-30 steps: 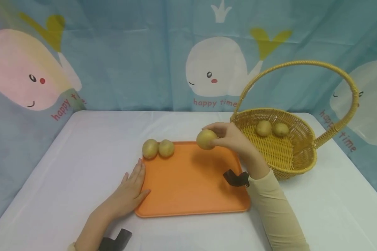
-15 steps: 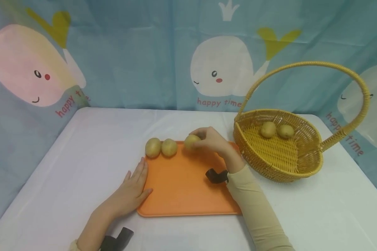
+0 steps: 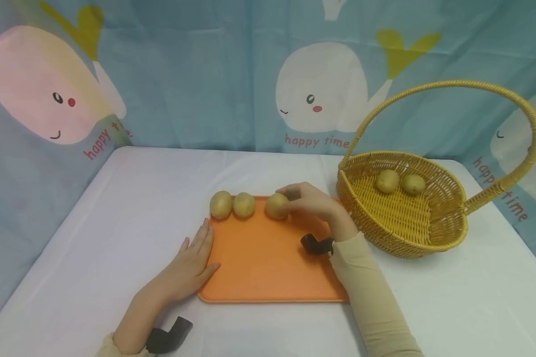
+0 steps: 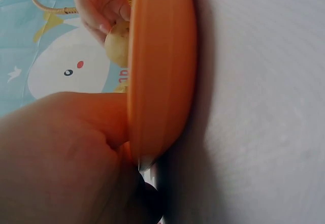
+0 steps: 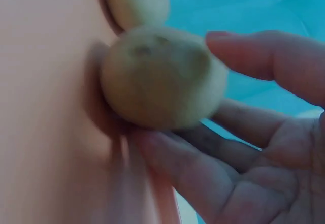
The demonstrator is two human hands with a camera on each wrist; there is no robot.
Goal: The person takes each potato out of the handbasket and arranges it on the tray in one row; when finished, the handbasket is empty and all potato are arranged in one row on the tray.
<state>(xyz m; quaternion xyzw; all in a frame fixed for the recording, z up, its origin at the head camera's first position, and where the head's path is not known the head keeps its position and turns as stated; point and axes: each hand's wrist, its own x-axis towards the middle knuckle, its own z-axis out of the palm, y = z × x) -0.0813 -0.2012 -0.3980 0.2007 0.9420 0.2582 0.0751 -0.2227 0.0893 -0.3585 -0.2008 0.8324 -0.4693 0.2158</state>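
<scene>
A yellow-brown potato [image 3: 277, 206] [image 5: 162, 76] [image 4: 118, 43] sits on the far edge of the orange tray [image 3: 268, 258] [image 5: 45, 107] [image 4: 162, 56]. My right hand [image 3: 310, 201] [image 5: 254, 132] curls round it from the right; the lower fingers touch it and one upper finger stands slightly off it. Two more potatoes [image 3: 221, 204] [image 3: 243, 205] lie side by side at the tray's far left corner. My left hand [image 3: 192, 265] [image 4: 56, 153] lies flat on the table, fingers straight, against the tray's left edge.
A wicker basket [image 3: 402, 213] with a tall arched handle [image 3: 451, 85] stands right of the tray, holding two potatoes [image 3: 387, 180] [image 3: 413, 184]. The table is covered in white cloth [image 3: 116, 208]. A blue whale-print curtain hangs behind.
My right hand carried the potato from above the tray's far right corner leftward and down onto the tray, beside the other two. The left hand stayed put.
</scene>
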